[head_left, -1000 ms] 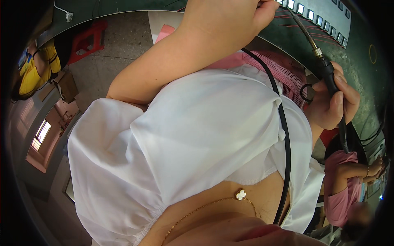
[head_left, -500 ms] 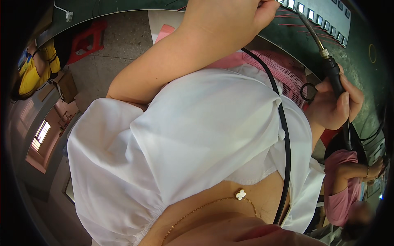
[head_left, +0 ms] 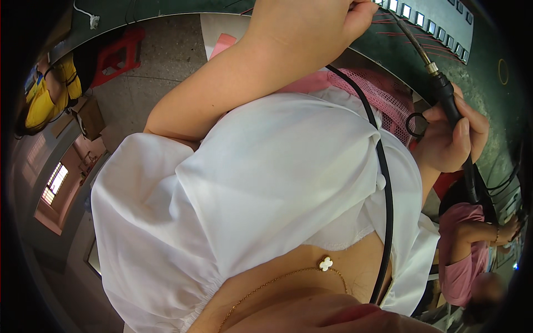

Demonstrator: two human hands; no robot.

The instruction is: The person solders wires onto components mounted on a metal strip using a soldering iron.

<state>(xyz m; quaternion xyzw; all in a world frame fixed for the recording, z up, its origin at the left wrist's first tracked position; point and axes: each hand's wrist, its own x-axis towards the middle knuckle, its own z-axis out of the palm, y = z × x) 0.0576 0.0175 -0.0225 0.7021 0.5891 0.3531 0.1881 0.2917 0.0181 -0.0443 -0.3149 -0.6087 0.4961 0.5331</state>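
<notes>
Your right hand [head_left: 452, 141] is clenched around the black handle of a soldering iron [head_left: 447, 100], which sticks up out of your fist toward the green board [head_left: 483, 72]. Your left hand [head_left: 327, 22] is closed near the top edge; what it grips, you cannot tell

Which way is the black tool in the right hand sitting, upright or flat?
Tilted, near upright: the right hand grips the black tool, its metal end up-left.
</notes>
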